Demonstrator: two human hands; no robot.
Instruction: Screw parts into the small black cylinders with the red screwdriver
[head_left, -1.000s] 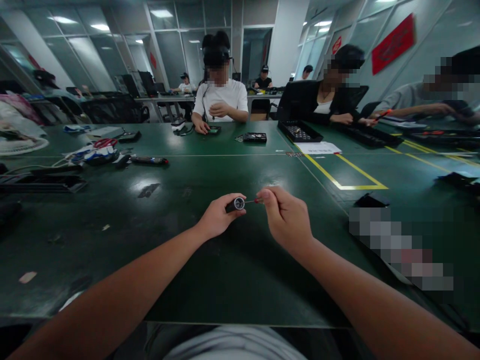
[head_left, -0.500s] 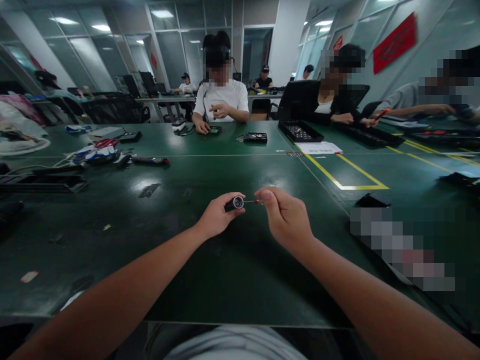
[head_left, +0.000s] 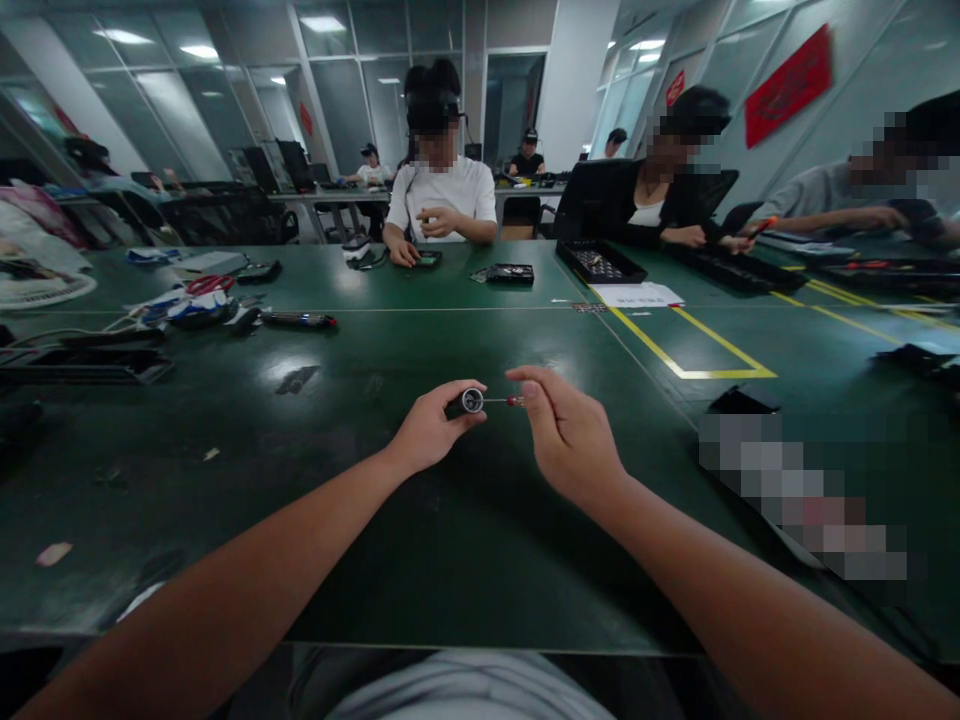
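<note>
Between the thumb and fingers of my left hand [head_left: 433, 428] is a small black cylinder [head_left: 471, 401], its round, silver-rimmed end turned toward me. My right hand [head_left: 574, 432] is closed on a small screwdriver [head_left: 514, 401] with a reddish, partly see-through handle. Most of that handle is hidden in my fingers. The screwdriver's thin shaft points left, and its tip meets the right side of the cylinder's end. Both hands are above the green table [head_left: 480, 560]. What lies inside the cylinder's end is too small to make out.
A pen-like tool [head_left: 298, 320] lies left, near red-handled pliers or scissors [head_left: 210, 285] and cables. Across the table, a person in a white shirt [head_left: 442, 200] handles a small device. Black trays [head_left: 600, 264] stand at the back right. Yellow tape [head_left: 727, 374] marks the tabletop.
Both hands have shifted very slightly left with the cylinder and screwdriver. My right fingers have changed their hold a little around the handle.
</note>
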